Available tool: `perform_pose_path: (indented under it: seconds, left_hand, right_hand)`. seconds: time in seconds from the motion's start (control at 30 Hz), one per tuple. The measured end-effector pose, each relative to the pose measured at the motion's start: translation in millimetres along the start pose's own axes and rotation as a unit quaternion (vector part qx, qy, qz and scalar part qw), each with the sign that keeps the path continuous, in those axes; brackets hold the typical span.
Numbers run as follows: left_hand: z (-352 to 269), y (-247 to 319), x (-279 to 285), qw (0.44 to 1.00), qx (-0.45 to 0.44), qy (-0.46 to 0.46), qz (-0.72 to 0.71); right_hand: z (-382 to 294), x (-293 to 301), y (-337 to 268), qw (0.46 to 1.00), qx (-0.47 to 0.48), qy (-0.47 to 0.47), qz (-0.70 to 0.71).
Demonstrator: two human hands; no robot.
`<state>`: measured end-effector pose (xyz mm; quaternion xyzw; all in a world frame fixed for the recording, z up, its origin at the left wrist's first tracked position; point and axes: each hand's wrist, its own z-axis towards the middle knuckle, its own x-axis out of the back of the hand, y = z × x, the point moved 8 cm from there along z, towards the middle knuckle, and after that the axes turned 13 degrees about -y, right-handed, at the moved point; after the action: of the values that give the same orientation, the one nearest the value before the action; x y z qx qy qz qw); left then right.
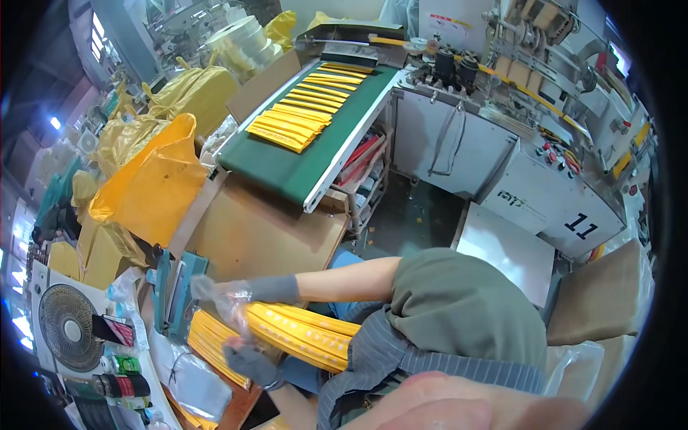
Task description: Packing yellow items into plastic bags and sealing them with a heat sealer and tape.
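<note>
My right hand [228, 292], in a grey fingerless glove, holds a blurred clear plastic bag [236, 312] at the end of a thick bundle of yellow printed strips [301, 330]. The bundle lies against my striped apron. My left hand [250, 363], in a similar glove, has its bare fingertips curled at the bag's lower edge. Below the bag, a row of yellow strips [217, 344] lies on the brown table. Beside that row is a stack of clear plastic bags [201, 384]. A blue-green device, seemingly a bag sealer [174, 293], stands just beyond my right hand.
More yellow strips [293, 126] lie on a green conveyor belt [258, 166] ending above a brown board [258, 226]. A large orange-yellow bag [156, 177], a fan [71, 330], bottles [122, 386] and a phone [113, 329] stand or lie at left. White machine cabinets [553, 199] line the right.
</note>
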<state>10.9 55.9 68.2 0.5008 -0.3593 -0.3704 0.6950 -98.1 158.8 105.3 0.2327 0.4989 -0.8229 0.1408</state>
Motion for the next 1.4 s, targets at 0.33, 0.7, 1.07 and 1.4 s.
perform_pose_path:
  seconds: [0.33,0.7,1.07,1.4]
  left_hand:
    - [-58.9,28.1,-74.2,0.933,0.010,-0.291,0.210]
    - [133.8,43.2,9.3,0.770,0.173,-0.316,0.526]
    - [149.0,110.6,27.0,0.935,-0.019,-0.137,0.327]
    - [136.3,106.4,16.9,0.917,-0.012,-0.194,0.348]
  right_hand:
    - [-137.3,41.0,33.4,0.662,-0.385,0.118,-0.632]
    - [67.0,52.0,-113.4,0.532,-0.169,0.121,-0.821]
    - [61.4,82.2,-133.0,0.731,-0.021,0.168,-0.661]
    - [38.8,95.4,-107.1,0.753,-0.379,0.082,-0.531]
